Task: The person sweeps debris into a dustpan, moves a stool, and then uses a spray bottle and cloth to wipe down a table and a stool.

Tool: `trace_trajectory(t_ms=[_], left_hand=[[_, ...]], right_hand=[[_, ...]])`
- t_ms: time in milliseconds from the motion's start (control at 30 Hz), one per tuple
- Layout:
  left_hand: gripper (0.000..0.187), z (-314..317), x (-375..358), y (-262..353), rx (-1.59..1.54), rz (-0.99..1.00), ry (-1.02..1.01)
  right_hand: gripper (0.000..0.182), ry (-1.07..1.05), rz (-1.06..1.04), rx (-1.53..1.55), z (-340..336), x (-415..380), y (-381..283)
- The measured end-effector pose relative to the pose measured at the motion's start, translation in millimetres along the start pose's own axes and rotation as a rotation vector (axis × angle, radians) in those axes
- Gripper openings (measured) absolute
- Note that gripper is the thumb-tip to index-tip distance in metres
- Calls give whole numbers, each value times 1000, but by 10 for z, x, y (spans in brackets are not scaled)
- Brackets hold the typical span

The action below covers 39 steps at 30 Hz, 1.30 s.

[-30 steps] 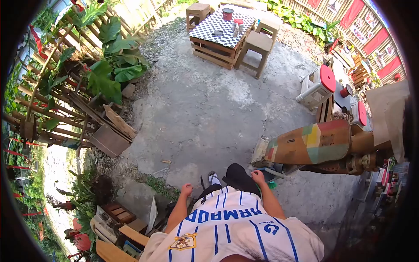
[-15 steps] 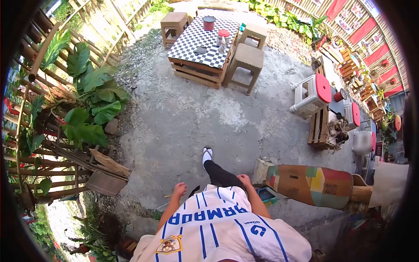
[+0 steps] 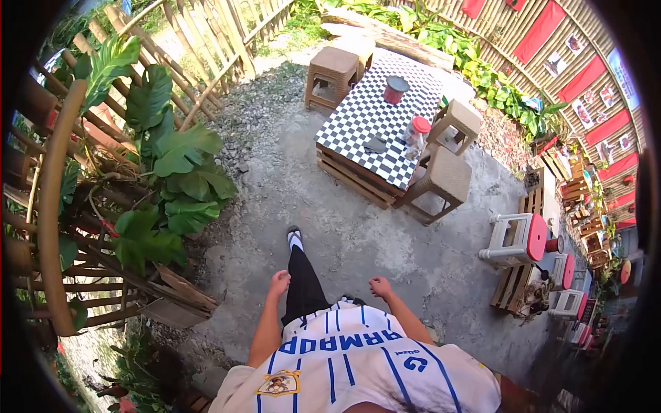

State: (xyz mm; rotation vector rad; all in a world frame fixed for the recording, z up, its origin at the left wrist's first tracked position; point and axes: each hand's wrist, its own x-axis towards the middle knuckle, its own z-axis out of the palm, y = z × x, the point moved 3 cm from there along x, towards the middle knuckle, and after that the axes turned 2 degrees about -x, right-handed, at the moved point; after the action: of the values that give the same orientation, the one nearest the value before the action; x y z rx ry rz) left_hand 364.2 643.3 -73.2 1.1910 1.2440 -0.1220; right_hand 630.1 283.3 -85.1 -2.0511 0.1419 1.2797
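My left hand hangs beside my dark trouser leg, its fingers loosely curled with nothing in them. On the other side, my right hand is held out over the concrete floor, also curled and holding nothing. Neither hand touches an object. Ahead stands a low table with a black-and-white checkered top. A dark red pot with a grey lid, a red-lidded jar and a small dark flat item rest on it.
Brown woven-look stools flank the table. Red-topped white stools and a wooden crate table stand to the right. Large-leaved plants and a bamboo fence border the left. Behind the table lies a log.
I have stepped forward, the other foot now in front. The checkered table appears nearer and further right. The colourful wooden board on the right has left the view. Both hands swing, still empty.
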Motion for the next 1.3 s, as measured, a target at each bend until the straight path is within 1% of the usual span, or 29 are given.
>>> trace_trajectory(t_ms=[33,100,233,267,333,367,433,500,567,667,700,800,867,900,1000,1067,1100,1133,1200,1233,1300], left_hand=[[49,-125,195,53,10,-3,8],[48,-465,503,237,14,-101,12],[44,-1138,1018,918,40,-321,-12],[43,-1277,1219,1165,49,-310,-9],[42,-1537,1590,1564,74,-271,6],[42,-1612,1840,1814,93,-229,31],[43,-1721,2210,2344,80,-98,91],[47,-1697,2501,2959,98,-15,92],[49,-1631,2813,3424,63,13,4],[48,-1436,3025,4233,9,-18,-46],[48,-1406,3174,4462,27,-23,-62],[47,-1422,3581,4887,90,-62,-95],[47,-1436,3847,5146,124,-105,-74],[46,-1461,3990,5275,166,-91,-62],[44,-1462,4530,5727,230,-24,-143],[44,-1505,4891,6068,217,7,-147],[43,-1425,5074,6274,198,24,-148],[43,-1319,5129,6579,158,-3,-140],[43,-1136,5142,7399,84,-50,-114],[42,-1050,5331,7642,86,-24,-143],[42,-869,5743,8094,90,32,-203]], right_hand=[[29,8,3,-12,57,117,-290],[27,10,9,22,236,337,-740],[28,81,105,289,522,619,-1689],[28,105,37,260,636,718,-2010],[28,152,-77,156,720,955,-2300],[28,164,-87,157,670,995,-2521],[28,168,-106,192,773,1037,-3036],[28,165,-53,276,805,1148,-3448],[27,151,-23,320,769,1249,-3762],[26,146,120,387,701,1463,-4197],[26,139,131,393,682,1632,-4285],[27,139,183,404,628,2095,-4487],[27,153,221,383,453,2335,-4811],[27,141,235,382,387,2458,-4965],[26,156,238,375,125,2849,-5662],[26,163,174,348,-50,3390,-5881],[27,196,160,352,-181,3512,-6130],[28,227,142,355,-270,3630,-6435],[30,219,127,328,-477,3726,-7138],[34,228,112,375,-538,3891,-7369],[32,219,97,341,-718,4212,-7799]])
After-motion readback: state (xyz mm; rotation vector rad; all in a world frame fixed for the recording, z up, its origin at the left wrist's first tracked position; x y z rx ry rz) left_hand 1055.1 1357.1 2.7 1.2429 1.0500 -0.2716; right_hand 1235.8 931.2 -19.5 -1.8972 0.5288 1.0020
